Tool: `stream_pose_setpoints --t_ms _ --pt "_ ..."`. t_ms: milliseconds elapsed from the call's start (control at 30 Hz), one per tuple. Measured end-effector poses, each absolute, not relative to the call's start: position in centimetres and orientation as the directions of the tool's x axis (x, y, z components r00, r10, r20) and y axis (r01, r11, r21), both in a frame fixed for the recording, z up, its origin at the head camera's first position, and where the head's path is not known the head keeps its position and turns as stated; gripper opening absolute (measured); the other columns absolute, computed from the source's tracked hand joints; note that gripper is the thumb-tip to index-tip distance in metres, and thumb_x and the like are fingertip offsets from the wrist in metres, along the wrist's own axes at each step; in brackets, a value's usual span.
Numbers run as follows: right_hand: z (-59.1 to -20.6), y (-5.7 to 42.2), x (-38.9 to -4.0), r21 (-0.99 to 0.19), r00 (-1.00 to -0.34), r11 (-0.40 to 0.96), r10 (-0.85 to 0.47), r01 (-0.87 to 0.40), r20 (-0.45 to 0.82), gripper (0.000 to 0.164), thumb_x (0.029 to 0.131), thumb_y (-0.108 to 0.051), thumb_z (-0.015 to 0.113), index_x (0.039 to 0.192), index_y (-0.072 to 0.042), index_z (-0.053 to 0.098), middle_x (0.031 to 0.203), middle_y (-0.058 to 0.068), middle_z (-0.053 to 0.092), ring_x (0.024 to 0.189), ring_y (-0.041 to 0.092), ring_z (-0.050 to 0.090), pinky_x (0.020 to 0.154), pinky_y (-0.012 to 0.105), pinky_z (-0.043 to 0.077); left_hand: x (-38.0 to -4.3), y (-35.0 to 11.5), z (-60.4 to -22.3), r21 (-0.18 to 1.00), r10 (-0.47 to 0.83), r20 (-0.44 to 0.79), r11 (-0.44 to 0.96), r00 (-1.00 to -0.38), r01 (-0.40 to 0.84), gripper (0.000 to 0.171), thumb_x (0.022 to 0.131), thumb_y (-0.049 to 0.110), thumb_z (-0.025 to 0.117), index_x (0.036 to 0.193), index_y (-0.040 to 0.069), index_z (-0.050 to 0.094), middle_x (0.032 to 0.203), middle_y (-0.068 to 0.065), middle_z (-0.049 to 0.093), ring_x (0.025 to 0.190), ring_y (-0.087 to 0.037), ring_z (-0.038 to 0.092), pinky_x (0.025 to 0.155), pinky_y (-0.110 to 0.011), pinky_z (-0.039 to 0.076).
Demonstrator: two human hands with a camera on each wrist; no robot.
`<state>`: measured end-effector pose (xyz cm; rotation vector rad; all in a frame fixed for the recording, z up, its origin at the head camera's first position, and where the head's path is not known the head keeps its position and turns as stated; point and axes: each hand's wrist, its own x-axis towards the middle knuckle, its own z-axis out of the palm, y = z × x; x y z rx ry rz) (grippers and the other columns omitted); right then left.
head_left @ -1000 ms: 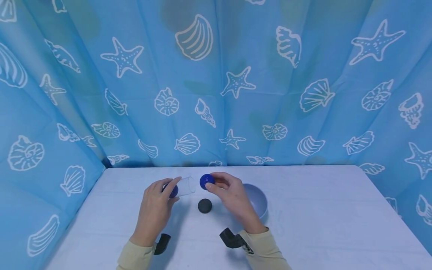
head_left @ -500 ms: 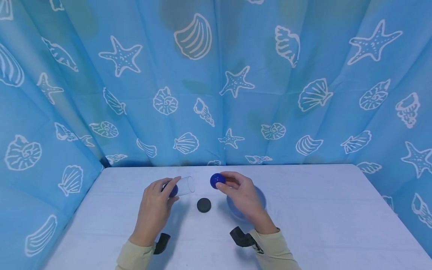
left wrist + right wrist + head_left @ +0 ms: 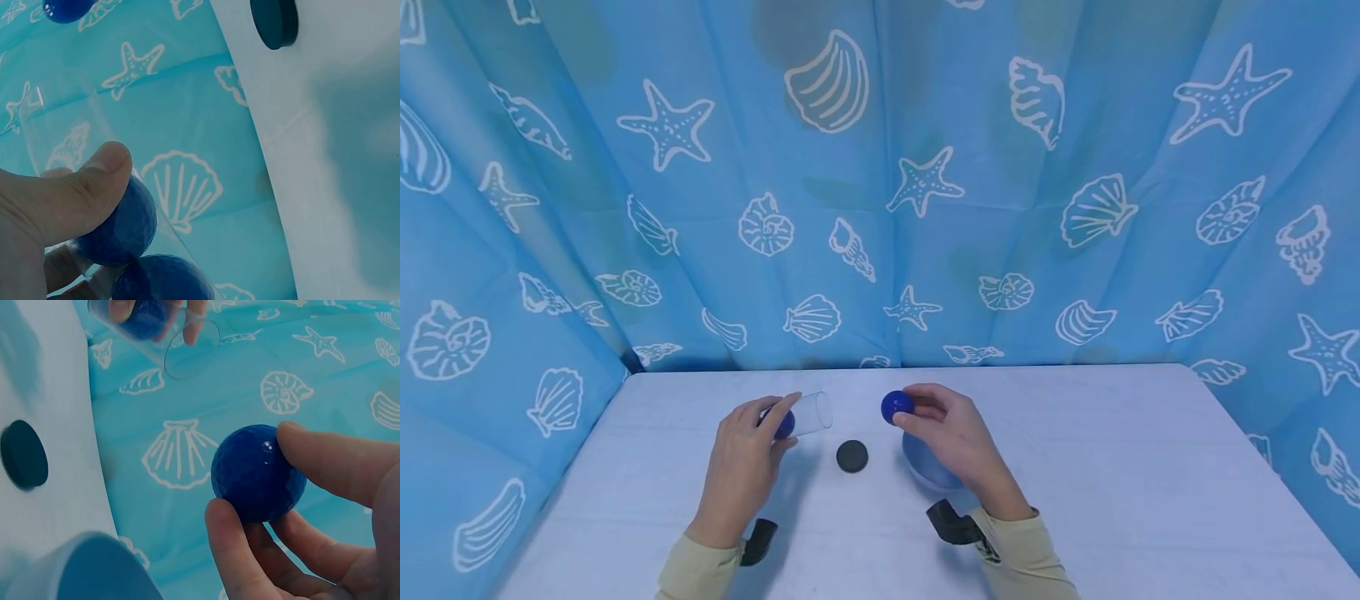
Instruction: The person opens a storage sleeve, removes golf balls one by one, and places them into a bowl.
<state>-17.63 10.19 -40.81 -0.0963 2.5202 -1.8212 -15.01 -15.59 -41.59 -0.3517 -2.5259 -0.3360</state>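
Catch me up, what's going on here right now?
A person's left hand holds a clear tube, tilted, with two blue balls inside. The right hand pinches a third blue ball, outside the tube and off the table. A black disc lies on the table, beside a blue bowl.

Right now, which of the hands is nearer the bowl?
The right hand: holding a ball, it covers part of the bowl in the head view; the left hand, holding the tube, is to the bowl's left, past the disc.
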Motion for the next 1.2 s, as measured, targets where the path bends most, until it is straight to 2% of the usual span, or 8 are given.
stream_pose_setpoints --t_ms 300,600,933,1200 --pt "-41.1 11.2 -17.7 -0.901 -0.997 0.433 -0.077 -0.014 -0.022 0.044 0.079 -0.034 0.073 0.118 -0.02 0.058 0.114 0.0 0.06 0.108 0.018 0.055 0.091 0.047 0.046 -15.0 -15.6 -41.7 0.165 0.177 0.561 0.933 -0.809 0.319 0.067 0.069 0.012 0.082 0.129 0.019 0.053 0.114 -0.011 0.059 0.109 -0.03 0.053 0.096 -0.051 0.04" --pt "-41.4 11.9 -18.1 -0.837 -0.996 0.546 -0.058 0.024 -0.067 0.043 0.079 -0.032 0.074 0.118 -0.024 0.058 0.114 -0.002 0.059 0.107 0.018 0.055 0.088 0.044 0.048 -15.0 -15.6 -41.7 0.166 0.173 0.559 0.935 -0.811 0.314 0.066 0.07 0.013 0.082 0.129 0.018 0.053 0.114 -0.012 0.059 0.109 -0.031 0.053 0.095 -0.051 0.041" --pt "-41.4 12.5 -18.2 -0.794 -0.991 0.608 -0.107 -0.003 -0.078 0.04 0.08 -0.024 0.073 0.117 -0.016 0.059 0.111 0.002 0.061 0.105 0.019 0.056 0.088 0.043 0.048 -15.0 -15.5 -41.8 0.165 0.174 0.57 0.933 -0.803 0.319 0.066 0.07 0.013 0.081 0.129 0.018 0.053 0.115 -0.012 0.059 0.108 -0.031 0.053 0.095 -0.051 0.041" --pt "-42.0 12.7 -18.5 -0.748 -0.991 0.66 -0.134 -0.066 -0.03 0.037 0.081 -0.019 0.072 0.115 -0.01 0.06 0.106 0.005 0.062 0.101 0.019 0.058 0.086 0.04 0.049 -15.0 -15.4 -41.7 0.158 0.179 0.569 0.934 -0.802 0.321 0.068 0.07 0.012 0.081 0.13 0.02 0.051 0.115 -0.012 0.058 0.108 -0.03 0.053 0.095 -0.05 0.041"
